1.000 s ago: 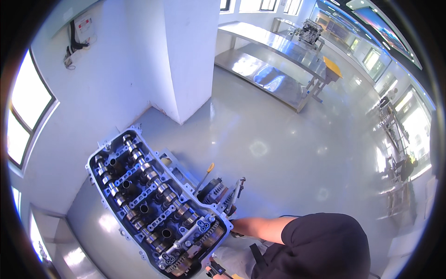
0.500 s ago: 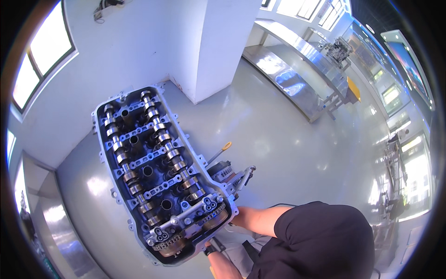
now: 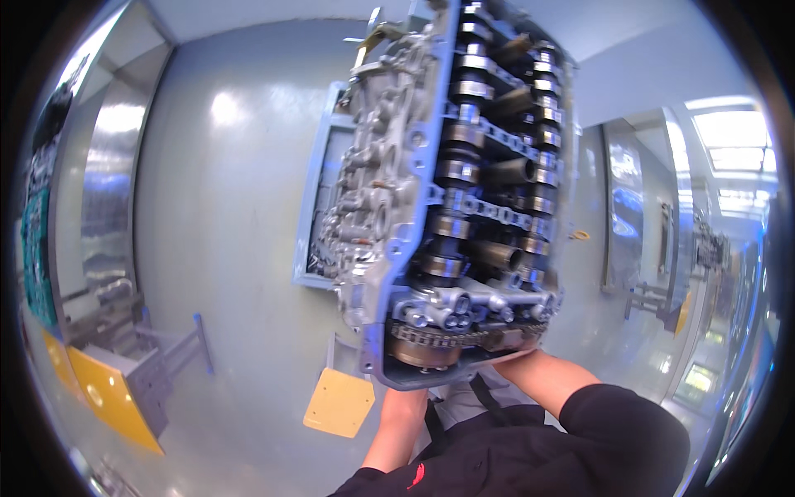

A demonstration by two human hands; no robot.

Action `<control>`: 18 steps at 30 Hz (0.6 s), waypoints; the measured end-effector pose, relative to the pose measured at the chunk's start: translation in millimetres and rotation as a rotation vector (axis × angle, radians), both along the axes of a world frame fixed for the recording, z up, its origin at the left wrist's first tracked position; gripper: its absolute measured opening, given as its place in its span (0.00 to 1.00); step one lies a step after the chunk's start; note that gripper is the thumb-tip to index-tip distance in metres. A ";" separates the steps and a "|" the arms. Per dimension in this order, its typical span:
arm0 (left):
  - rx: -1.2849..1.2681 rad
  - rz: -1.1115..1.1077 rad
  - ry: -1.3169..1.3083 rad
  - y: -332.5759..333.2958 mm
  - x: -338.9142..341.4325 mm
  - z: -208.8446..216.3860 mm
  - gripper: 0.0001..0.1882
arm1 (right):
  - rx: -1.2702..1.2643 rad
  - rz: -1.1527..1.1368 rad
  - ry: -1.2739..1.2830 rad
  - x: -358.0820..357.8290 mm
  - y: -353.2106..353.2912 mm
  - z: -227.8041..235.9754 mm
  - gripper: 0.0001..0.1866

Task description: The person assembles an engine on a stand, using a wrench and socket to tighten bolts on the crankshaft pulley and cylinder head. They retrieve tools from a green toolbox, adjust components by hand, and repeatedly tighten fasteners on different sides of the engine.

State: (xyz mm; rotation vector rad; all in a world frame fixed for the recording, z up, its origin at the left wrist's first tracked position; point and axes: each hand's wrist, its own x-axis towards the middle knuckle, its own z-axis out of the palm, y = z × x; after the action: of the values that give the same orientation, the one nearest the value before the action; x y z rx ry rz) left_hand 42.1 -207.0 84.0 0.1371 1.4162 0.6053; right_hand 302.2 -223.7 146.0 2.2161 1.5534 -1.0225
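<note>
A large engine (image 3: 389, 232) with its top cover off fills the middle of the view. Two camshafts with shiny lobes (image 3: 460, 170) run along it, and a timing chain (image 3: 439, 337) wraps the sprockets at its near end. My left hand (image 3: 406, 399) reaches in under that near end, and only the wrist part shows. Close beneath the lower right of the near end is my right hand (image 3: 520, 358), its fingers hidden by the engine. Whether either hand holds or touches anything there cannot be seen.
A blue-edged tray (image 3: 308, 224) sits beyond the engine's left side. On the stand's near left is a yellow plate (image 3: 339, 403). A metal bench (image 3: 112, 174) with a yellow end panel (image 3: 112, 389) lines the left; another bench (image 3: 625, 207) stands right. A yellow ring handle (image 3: 579, 235) juts out right.
The view has swung round, so the engine now appears upright and its left side shows. Both hands stay at its near end, and the left has gone further out of sight beneath it.
</note>
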 end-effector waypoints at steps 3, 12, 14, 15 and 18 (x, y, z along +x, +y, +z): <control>-0.026 0.025 0.012 -5.1 3.0 8.0 0.20 | -0.005 -0.004 -0.027 14.0 0.8 17.2 0.20; -0.082 0.064 0.035 -8.6 16.5 22.3 0.20 | -0.030 -0.020 -0.048 28.1 -0.2 39.0 0.21; -0.087 0.065 0.043 -4.4 22.2 22.5 0.20 | -0.039 -0.028 -0.048 26.7 -0.9 37.2 0.21; -0.091 0.071 0.048 -1.8 25.5 21.9 0.20 | -0.041 -0.029 -0.049 25.9 -0.8 35.7 0.21; -0.074 0.071 0.065 11.5 41.0 18.3 0.20 | -0.045 -0.023 -0.040 24.9 4.2 30.7 0.22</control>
State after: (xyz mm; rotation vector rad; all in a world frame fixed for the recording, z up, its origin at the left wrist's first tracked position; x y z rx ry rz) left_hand 83.1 -195.6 102.3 0.0487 1.5097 0.6104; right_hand 327.1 -219.6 176.6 2.2147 1.4769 -1.0037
